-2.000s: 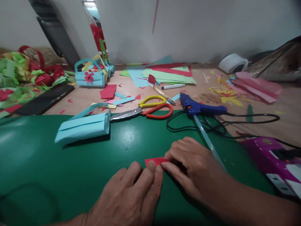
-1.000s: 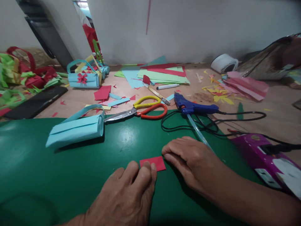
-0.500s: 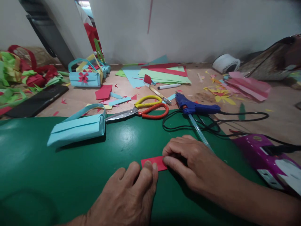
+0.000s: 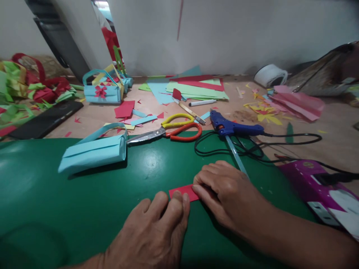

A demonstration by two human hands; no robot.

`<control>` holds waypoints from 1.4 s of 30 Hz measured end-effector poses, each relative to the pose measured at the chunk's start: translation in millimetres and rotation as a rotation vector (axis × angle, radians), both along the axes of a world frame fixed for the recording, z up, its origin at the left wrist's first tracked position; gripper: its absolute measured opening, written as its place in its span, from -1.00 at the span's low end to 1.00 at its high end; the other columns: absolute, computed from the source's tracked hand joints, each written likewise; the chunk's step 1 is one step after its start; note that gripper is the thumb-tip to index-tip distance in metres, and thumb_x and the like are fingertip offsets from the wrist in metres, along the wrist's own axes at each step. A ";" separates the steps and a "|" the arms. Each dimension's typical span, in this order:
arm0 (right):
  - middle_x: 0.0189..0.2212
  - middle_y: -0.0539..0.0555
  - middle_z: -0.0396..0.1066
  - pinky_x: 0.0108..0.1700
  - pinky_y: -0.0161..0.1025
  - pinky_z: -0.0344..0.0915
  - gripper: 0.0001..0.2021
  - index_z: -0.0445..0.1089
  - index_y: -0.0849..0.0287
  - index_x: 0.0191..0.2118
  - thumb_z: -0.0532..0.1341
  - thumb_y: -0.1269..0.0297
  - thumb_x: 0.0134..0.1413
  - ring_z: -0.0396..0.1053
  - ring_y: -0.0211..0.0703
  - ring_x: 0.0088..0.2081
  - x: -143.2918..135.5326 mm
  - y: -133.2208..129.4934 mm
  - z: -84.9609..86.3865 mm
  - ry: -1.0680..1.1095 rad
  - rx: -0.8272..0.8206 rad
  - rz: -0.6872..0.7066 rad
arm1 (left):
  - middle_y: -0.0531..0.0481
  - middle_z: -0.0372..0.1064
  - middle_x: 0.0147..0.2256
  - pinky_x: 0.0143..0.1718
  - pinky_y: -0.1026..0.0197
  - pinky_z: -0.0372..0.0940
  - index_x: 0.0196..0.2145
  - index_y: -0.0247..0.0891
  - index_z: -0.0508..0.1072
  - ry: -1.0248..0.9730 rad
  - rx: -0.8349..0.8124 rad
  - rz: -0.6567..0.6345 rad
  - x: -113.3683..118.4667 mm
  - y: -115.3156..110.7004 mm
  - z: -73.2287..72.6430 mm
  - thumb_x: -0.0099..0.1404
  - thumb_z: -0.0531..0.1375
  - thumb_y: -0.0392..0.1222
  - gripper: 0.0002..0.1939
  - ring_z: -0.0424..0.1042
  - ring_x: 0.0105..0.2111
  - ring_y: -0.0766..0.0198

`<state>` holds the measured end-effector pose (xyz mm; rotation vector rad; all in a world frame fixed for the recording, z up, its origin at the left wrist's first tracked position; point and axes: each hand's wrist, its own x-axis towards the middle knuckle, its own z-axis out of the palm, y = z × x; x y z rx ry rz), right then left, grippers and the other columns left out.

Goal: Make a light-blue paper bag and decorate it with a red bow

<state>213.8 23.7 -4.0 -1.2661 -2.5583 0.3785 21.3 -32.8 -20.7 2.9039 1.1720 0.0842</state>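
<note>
A small red paper strip (image 4: 188, 189), looking folded, lies on the green mat (image 4: 92, 201) in front of me. The bent fingers of my left hand (image 4: 157, 228) are closed and press on its near edge toward the left end. At the right end, my right hand (image 4: 224, 190) pinches it between thumb and curled fingers. Part of the strip is hidden under the fingertips. Beyond my hands lie scissors (image 4: 182, 131) with one yellow and one orange handle. A light-blue paper handbag (image 4: 94, 154) rests at the left, near the blade tips.
A blue glue gun (image 4: 238, 129) with a trailing black cord stands beyond my right hand. A purple power strip (image 4: 305, 186) is at the right. Behind are paper sheets (image 4: 193, 89), a marker (image 4: 202, 102), a decorated blue bag (image 4: 102, 93), and a black phone (image 4: 47, 119).
The right end of the red strip is tilted slightly higher, and my right hand has shifted a little with it. My left hand stays nearly in place.
</note>
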 end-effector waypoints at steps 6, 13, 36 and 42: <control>-0.60 0.02 0.32 -0.36 -0.19 0.09 -0.78 0.33 0.23 -0.55 0.10 0.47 0.09 0.21 -0.21 -0.53 -1.3 -0.7 -0.3 -0.022 0.021 -0.001 | -0.17 0.34 -0.15 -0.45 0.14 0.28 0.15 -0.37 0.16 -0.009 -0.023 -0.010 1.4 1.5 1.3 0.24 0.02 0.09 -0.37 0.27 -0.29 0.08; -0.59 0.04 0.33 -0.39 -0.19 0.08 -0.81 0.31 0.21 -0.52 0.09 0.48 0.07 0.21 -0.16 -0.52 -5.2 1.8 3.7 -0.140 0.009 -0.006 | -0.15 0.37 -0.18 -0.47 0.13 0.31 0.07 -0.36 0.26 0.014 -0.039 -0.040 3.6 7.0 2.7 0.17 0.06 0.23 -0.31 0.29 -0.34 0.10; -0.60 0.01 0.36 -0.47 -0.23 -0.03 -0.83 0.30 0.16 -0.50 0.11 0.36 0.11 0.27 -0.13 -0.53 -5.2 4.9 2.8 -0.224 0.026 -0.047 | -0.20 0.34 -0.10 -0.32 0.08 0.28 0.12 -0.35 0.24 -0.030 -0.115 0.022 6.4 4.3 18.9 0.22 -0.09 0.35 -0.22 0.30 -0.23 0.04; -0.59 0.00 0.38 -0.46 -0.26 0.01 -0.86 0.32 0.16 -0.46 0.13 0.33 0.11 0.27 -0.17 -0.53 -4.5 8.6 2.0 -0.159 0.011 -0.068 | -0.14 0.37 -0.12 -0.35 0.08 0.26 0.06 -0.36 0.30 -0.068 0.000 0.028 8.6 3.0 20.6 0.23 -0.13 0.35 -0.24 0.31 -0.25 0.06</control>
